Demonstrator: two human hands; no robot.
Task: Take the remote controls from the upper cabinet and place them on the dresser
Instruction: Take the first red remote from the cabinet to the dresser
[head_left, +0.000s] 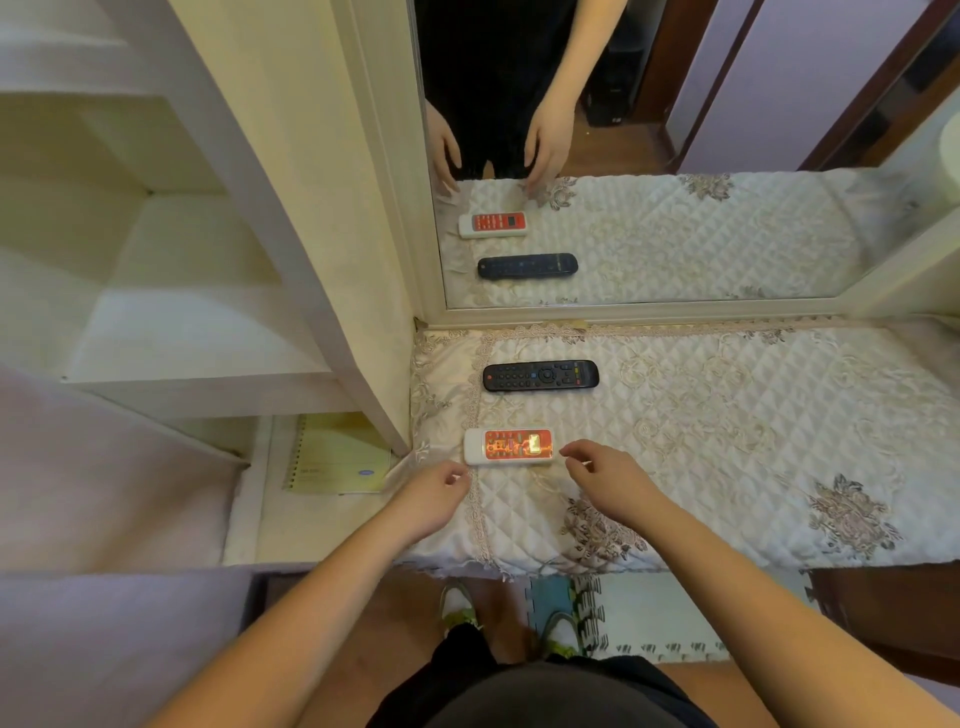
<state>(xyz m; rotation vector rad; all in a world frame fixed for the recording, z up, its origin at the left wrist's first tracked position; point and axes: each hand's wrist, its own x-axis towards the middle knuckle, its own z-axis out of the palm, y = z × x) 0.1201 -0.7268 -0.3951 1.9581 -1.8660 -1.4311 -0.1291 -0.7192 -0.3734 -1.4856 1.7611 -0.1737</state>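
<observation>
Head view: both remotes lie on the dresser, the white remote just beyond the left hand and right hand, both loosely curled and empty; black remote farther. Placing looks finished; next, likely withdrawing.

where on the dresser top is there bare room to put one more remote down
The widest bare patch of the dresser cloth runs right of the black remote and the white remote, out to the right edge. A narrow strip lies between the two remotes. It is crowded at the front left, where the left hand and right hand flank the white remote.
</observation>
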